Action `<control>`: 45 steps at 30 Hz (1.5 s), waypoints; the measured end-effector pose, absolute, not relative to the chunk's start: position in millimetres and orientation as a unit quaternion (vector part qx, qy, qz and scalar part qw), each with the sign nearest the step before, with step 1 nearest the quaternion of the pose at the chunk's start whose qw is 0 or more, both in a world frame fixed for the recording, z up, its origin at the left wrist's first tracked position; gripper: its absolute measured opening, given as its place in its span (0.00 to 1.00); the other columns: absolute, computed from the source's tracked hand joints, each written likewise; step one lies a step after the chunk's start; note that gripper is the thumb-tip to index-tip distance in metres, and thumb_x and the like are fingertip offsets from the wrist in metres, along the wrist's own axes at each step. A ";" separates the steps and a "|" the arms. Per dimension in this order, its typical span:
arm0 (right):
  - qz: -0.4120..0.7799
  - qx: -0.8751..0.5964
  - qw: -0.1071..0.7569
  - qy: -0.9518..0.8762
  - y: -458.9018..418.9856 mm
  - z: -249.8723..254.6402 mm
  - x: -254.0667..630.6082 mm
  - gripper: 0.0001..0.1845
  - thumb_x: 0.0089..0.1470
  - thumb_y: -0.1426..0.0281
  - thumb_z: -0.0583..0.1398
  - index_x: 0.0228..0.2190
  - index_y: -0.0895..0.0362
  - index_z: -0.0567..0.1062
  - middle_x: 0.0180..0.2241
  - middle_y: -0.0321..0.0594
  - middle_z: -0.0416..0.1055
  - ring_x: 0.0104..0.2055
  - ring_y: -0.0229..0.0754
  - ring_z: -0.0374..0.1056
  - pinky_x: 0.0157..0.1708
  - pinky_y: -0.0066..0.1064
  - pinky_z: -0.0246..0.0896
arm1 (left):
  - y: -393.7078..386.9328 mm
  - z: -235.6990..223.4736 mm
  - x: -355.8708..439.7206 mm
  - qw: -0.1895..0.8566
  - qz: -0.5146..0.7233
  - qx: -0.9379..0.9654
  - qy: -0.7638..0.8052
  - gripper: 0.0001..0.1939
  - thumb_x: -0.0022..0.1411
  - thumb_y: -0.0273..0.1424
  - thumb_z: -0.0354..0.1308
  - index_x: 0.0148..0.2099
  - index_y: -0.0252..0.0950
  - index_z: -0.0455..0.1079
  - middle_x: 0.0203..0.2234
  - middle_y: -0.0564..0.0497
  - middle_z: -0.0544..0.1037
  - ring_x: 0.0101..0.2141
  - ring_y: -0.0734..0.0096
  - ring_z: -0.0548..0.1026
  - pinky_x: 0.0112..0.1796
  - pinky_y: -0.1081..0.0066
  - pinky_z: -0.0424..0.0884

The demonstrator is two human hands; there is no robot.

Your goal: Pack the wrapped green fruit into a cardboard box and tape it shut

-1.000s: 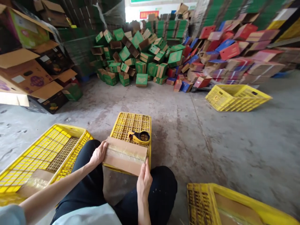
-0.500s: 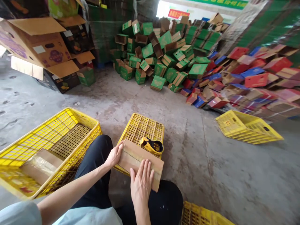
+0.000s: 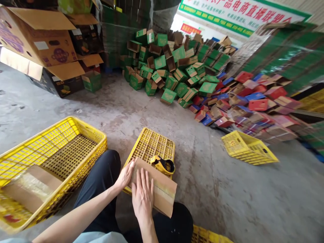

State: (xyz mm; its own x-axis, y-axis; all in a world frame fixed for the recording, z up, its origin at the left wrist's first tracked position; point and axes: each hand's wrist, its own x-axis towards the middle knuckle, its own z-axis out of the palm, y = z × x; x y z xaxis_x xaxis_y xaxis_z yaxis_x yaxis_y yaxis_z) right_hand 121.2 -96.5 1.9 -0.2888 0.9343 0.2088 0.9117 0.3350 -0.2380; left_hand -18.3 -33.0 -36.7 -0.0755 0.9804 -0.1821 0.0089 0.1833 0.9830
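A brown cardboard box (image 3: 163,192) with a strip of clear tape along its top rests on an upturned yellow crate (image 3: 158,143) between my knees. My left hand (image 3: 126,174) grips the box's left end, thumb on top. Flat on the taped face lies my right hand (image 3: 143,194), fingers stretched out. Just beyond the box, a yellow and black tape dispenser (image 3: 162,164) sits on the crate, close to the box's far edge. The underside of the box is hidden.
On the left stands a yellow crate (image 3: 101,140) with a taped cardboard box (image 3: 32,187) inside. Another yellow crate (image 3: 249,148) sits to the right, and a crate edge (image 3: 210,235) shows at the bottom. Piled green boxes (image 3: 168,96) and red and blue boxes (image 3: 258,104) lie ahead.
My right hand has gone from holding the box's right end to lying flat on top, then slid left along the tape. The box has turned slightly. My left hand keeps its hold.
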 end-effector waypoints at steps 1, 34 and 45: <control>0.030 -0.600 0.167 -0.782 -103.0 -1.5 138.2 0.33 0.71 0.54 0.51 0.71 0.50 0.58 0.70 0.47 0.59 0.72 0.59 0.56 0.69 0.61 0.49 | -32.9 -36.4 -18.7 0.523 0.459 0.438 0.569 0.40 0.71 0.58 0.44 0.67 0.30 0.68 0.67 0.39 0.67 0.69 0.54 0.62 0.70 0.59 0.52; -0.038 -0.587 0.249 -0.769 -132.8 115.2 103.9 0.45 0.63 0.44 0.58 0.71 0.57 0.58 0.67 0.54 0.64 0.68 0.65 0.61 0.67 0.56 0.54 | -72.2 10.8 -9.7 0.472 0.478 0.496 0.550 0.39 0.74 0.56 0.39 0.72 0.35 0.60 0.69 0.42 0.65 0.69 0.52 0.63 0.69 0.61 0.60; 0.010 -0.588 0.278 -0.760 -138.8 128.6 104.5 0.30 0.70 0.55 0.54 0.63 0.61 0.70 0.66 0.51 0.67 0.70 0.52 0.60 0.71 0.47 0.52 | -88.0 87.0 -20.5 0.516 0.444 0.594 0.429 0.31 0.73 0.51 0.50 0.72 0.48 0.62 0.76 0.61 0.42 0.75 0.56 0.43 0.72 0.59 0.47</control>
